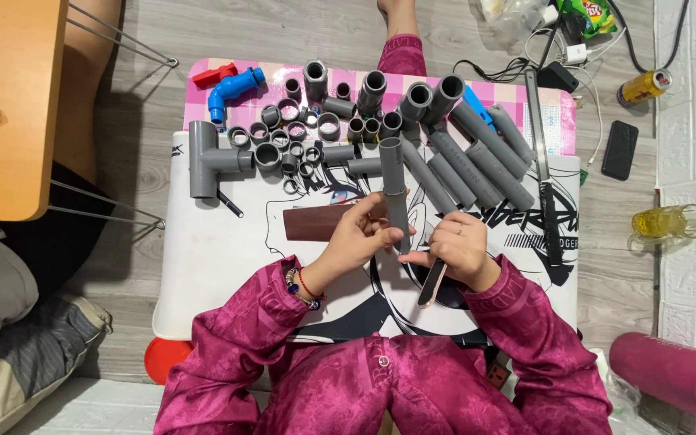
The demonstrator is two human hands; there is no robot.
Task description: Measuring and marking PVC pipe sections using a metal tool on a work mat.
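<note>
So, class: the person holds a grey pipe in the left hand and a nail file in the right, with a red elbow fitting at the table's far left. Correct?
Not quite. The elbow fitting is blue, not red, as the head view shows. The rest stands: the left hand holds the grey pipe, and the right hand holds the nail file.

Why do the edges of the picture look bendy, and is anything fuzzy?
Head view: the wide lens curves the edges, so the wall tiles lean. Light is soft and even, with faint shadows beside the wooden table's legs. The left hand, right hand and grey pipe are sharp.
</note>
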